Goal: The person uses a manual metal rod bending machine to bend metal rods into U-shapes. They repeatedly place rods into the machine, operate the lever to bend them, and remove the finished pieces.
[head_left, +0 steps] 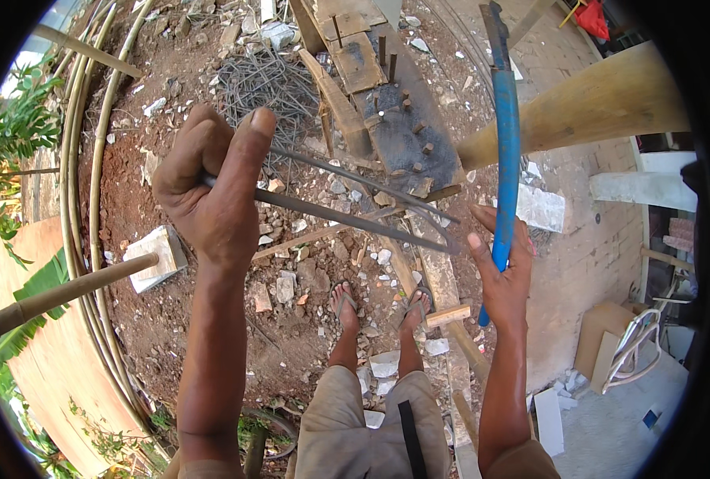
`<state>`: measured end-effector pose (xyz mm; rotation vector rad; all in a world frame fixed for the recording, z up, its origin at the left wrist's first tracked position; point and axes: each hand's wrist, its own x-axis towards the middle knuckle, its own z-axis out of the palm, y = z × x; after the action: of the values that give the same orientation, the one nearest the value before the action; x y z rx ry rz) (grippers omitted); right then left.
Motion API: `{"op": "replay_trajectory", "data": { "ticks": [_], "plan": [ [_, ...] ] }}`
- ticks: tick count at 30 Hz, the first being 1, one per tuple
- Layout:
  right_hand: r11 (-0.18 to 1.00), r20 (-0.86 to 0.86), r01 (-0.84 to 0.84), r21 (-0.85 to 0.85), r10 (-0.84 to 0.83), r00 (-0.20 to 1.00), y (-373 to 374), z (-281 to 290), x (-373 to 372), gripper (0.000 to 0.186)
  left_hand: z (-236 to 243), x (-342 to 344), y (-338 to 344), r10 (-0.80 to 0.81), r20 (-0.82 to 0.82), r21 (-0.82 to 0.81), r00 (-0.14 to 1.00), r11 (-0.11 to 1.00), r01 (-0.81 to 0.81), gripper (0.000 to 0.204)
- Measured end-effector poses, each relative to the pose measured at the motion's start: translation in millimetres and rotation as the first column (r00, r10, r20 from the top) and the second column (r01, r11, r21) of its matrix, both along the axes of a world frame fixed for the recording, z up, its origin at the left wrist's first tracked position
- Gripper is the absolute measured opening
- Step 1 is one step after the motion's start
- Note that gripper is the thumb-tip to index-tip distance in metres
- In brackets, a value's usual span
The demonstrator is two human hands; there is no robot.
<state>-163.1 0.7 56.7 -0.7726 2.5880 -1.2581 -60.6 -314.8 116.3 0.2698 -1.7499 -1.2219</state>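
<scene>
Gripping grey steel rods [331, 215] in a tight fist, the person's left hand [217, 176] is raised to the left of a dark pegged board [399, 144], its thumb pointing up. The rods' long axis runs from this fist to the right and a little back toward the wearer, crossing in front of the pegged board's near end. Two lengths lie almost side by side, drawing closer together rightward, where a shorter length slants between them; whether they are one bent piece, I cannot tell. Their right ends are near the other hand, apart from it.

The right hand [505, 271], to the right of the pegged board and nearer the wearer, holds a blue-handled steel lever [508, 160] against the palm. The lever's long axis runs away from the wearer, nearly square to the rods, with its bare metal head at the far end and its blue tip below the hand.

Left of the pegged board lies a tangle of thin steel rods [263, 84]; farther left are long bamboo poles [94, 199]. A thick wooden post [586, 108] extends to its right. Sandaled feet [419, 302] stand on its near side, among rubble.
</scene>
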Motion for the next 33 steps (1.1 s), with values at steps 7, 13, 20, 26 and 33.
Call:
{"op": "replay_trajectory", "data": {
  "ticks": [7, 13, 20, 26, 33],
  "plan": [
    [0.993, 0.596, 0.061, -0.105, 0.014, 0.803, 3.7, -9.4, 18.1, 0.033, -1.9, -48.8, 4.4, -0.134, -0.272, 0.117, 0.953, 0.978, 0.171, 0.05],
    [0.925, 0.565, 0.287, -0.248, -0.103, 0.819, -30.5, -15.2, 22.2, 0.027, -1.4, -83.1, -0.3, -0.097, -0.202, 0.315, 0.975, 0.936, 0.158, 0.028],
    [0.861, 0.54, 0.431, -0.271, -0.235, 0.808, -72.5, -48.4, 11.7, 0.033, -48.1, -82.9, 26.2, -0.11, 0.355, 0.731, 0.928, 0.652, -0.202, 0.045],
    [0.931, 0.209, 0.313, -0.188, -0.273, 0.939, -76.7, -68.8, 10.2, 0.028, -112.2, -109.2, -6.0, -0.108, 0.472, 0.671, 0.875, 0.687, -0.277, 0.044],
    [0.959, 0.053, 0.232, -0.163, -0.226, 0.973, -75.4, -74.8, 2.5, 0.027, -132.3, -118.5, -17.9, -0.199, 0.559, 0.662, 0.805, 0.692, -0.289, 0.053]
  ]
}}
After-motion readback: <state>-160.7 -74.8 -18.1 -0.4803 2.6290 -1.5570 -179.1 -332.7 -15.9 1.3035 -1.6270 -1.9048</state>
